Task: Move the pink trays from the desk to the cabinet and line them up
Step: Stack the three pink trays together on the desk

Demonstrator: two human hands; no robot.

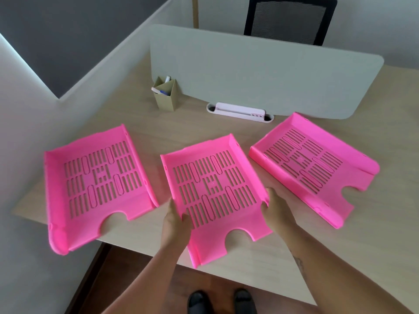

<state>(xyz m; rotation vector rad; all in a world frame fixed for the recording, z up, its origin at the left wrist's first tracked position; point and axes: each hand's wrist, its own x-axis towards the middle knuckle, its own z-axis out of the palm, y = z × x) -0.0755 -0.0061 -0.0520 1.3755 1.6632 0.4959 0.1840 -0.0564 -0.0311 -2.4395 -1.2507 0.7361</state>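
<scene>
Three pink slotted trays lie on the pale wooden desk (374, 245). The left tray (74, 225) overhangs the desk's left front edge. The middle tray (204, 243) reaches past the front edge, and both my hands hold it. My left hand (175, 219) grips its left wall, thumb inside the tray. My right hand (275, 209) grips its right wall. The right tray (294, 189) lies at an angle, apart from my hands. No cabinet is in view.
A grey divider screen (260, 69) stands along the desk's back, with a black mesh chair (288, 19) behind it. A tan pen holder (165, 94) and a white cable slot (240, 111) sit near the screen. My shoes (221, 301) show on the brown floor below.
</scene>
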